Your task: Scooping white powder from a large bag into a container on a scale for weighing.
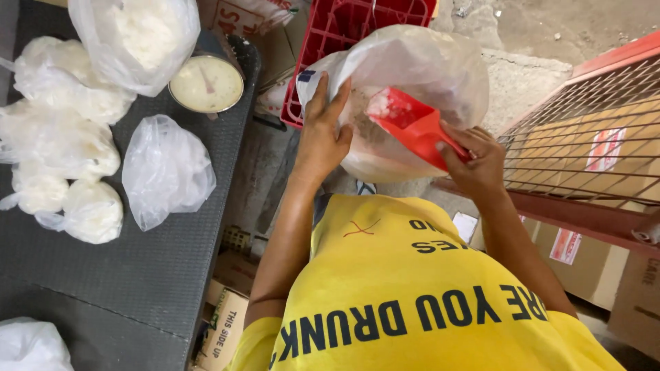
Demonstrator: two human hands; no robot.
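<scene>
— Scoop (411, 125), red plastic, sits just past our right hand (474, 159); our fingers (455, 145) are wrapped around its handle, so the handle itself is almost wholly covered. How much of the bowl can we make out?

— Only part. Its wide end goes in behind the film of the clear plastic bag (412, 82), and the white stuff lying in it is blurred by the plastic. We cannot tell whether it is grain, powder or flakes.

— And our left hand (323, 134)?

— It lies flat against the bag's near side, fingers (328, 96) spread upward and pressing the film, thumb (344, 135) curled toward the scoop. It steadies the bag rather than closing on a fold, as far as we can see. The bag's mouth is not clear to us; the plastic bunches between our two hands.

— What is beyond the fingertips?

— A red crate (344, 27), cut off by the top edge. Its contents are hidden by the bag.

— Out past the left thumb side?

— A dark table (172, 275) with several filled white bags (62, 137), one limp clear bag (165, 172), and a round dial scale (206, 84) half under another full bag (137, 38). The dial's reading is too small to tell.

— Off the right knuckles?

— A red wire rack (598, 130), with cardboard boxes (584, 165) behind its mesh, cut off by the frame.
</scene>
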